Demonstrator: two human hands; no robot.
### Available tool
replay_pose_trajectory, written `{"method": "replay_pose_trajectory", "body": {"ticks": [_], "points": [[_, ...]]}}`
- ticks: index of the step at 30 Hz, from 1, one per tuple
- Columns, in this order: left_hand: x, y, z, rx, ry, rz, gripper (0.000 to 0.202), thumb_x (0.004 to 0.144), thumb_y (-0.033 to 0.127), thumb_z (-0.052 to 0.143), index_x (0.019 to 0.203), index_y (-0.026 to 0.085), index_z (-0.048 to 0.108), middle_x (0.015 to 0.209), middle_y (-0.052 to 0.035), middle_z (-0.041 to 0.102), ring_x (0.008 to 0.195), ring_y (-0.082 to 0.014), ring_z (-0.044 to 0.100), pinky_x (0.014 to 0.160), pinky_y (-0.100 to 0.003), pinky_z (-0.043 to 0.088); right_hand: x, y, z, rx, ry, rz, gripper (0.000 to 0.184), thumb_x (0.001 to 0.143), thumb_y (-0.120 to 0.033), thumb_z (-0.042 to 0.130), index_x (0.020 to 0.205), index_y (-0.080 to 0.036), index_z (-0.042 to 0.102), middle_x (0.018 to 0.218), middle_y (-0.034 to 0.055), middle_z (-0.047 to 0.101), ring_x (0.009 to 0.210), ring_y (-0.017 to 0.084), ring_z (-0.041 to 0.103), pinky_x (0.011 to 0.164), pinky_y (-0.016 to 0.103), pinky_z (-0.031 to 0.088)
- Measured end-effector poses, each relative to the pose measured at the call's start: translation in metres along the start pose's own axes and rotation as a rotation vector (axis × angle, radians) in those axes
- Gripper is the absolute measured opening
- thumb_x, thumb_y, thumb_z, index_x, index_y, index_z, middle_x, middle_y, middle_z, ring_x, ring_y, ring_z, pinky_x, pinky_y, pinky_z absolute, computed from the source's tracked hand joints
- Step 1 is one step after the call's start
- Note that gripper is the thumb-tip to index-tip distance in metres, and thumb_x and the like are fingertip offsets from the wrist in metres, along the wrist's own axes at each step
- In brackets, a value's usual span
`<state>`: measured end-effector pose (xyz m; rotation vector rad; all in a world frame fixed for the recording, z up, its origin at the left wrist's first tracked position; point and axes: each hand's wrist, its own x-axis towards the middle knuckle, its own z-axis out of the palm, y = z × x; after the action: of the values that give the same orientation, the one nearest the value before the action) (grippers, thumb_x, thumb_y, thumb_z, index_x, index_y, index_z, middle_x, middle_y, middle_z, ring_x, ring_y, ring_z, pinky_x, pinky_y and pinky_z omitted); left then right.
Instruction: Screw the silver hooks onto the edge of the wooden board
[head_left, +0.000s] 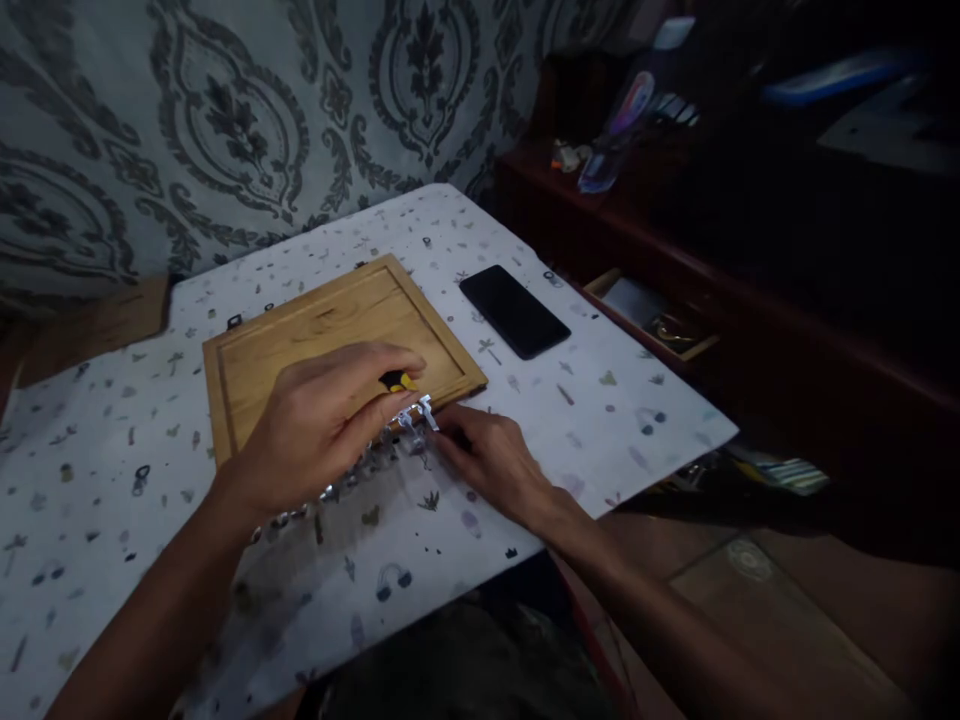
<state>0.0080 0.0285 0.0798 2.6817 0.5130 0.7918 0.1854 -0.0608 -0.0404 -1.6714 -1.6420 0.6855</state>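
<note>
My left hand reaches over the near edge of a wooden board with a raised rim. Its thumb and fingers close on a small black-and-yellow object, mostly hidden by the hand, so I cannot tell its kind. My right hand is at the board's near right corner, fingers curled and pinching a small shiny, clear-looking piece. Several similar shiny pieces run in a row along the near edge, partly under my left hand and forearm.
A black phone lies right of the board on the patterned white tablecloth. At the left is a brown flat panel. A dark red cabinet on the right has an open drawer and a plastic bottle on top.
</note>
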Motion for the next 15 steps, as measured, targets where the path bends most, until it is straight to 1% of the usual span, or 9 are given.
{"method": "replay_pose_trajectory", "body": {"ticks": [4,7,11,15], "points": [[-0.003,0.003,0.001,0.021,0.02,-0.078,0.023,0.096,0.022,0.065,0.118,0.029,0.068,0.109,-0.0001,0.079,0.097,-0.0175,0.075,0.089,-0.028,0.061,-0.003,0.0,0.0,-0.011,-0.008,-0.026,0.009,0.095,-0.026,0.058,0.091,-0.023,0.065,0.081,0.0037,0.074,0.071,0.018,0.064,0.067,0.03,0.043],[-0.006,0.007,0.001,0.039,0.023,-0.15,0.025,0.095,0.023,0.066,0.118,0.032,0.069,0.109,0.0016,0.079,0.095,-0.018,0.075,0.085,-0.03,0.063,-0.005,-0.001,-0.001,-0.006,-0.021,-0.035,0.012,0.098,-0.026,0.056,0.095,-0.022,0.067,0.089,0.0061,0.077,0.076,0.019,0.068,0.069,0.031,0.046],[-0.007,0.011,0.0,0.124,0.051,-0.156,0.018,0.093,0.028,0.071,0.11,0.033,0.071,0.1,0.0055,0.08,0.083,-0.0163,0.075,0.073,-0.03,0.062,-0.004,-0.005,-0.002,-0.057,-0.039,-0.038,0.017,0.1,-0.025,0.052,0.095,-0.02,0.068,0.092,0.0082,0.078,0.077,0.02,0.07,0.068,0.032,0.047],[-0.008,0.011,0.005,0.205,0.129,-0.17,0.019,0.085,0.033,0.08,0.102,0.03,0.072,0.087,0.0065,0.078,0.069,-0.0127,0.07,0.058,-0.027,0.055,-0.004,-0.01,-0.005,-0.147,-0.075,-0.03,0.021,0.102,-0.023,0.049,0.094,-0.018,0.068,0.086,0.0076,0.077,0.075,0.019,0.069,0.066,0.031,0.044]]}}
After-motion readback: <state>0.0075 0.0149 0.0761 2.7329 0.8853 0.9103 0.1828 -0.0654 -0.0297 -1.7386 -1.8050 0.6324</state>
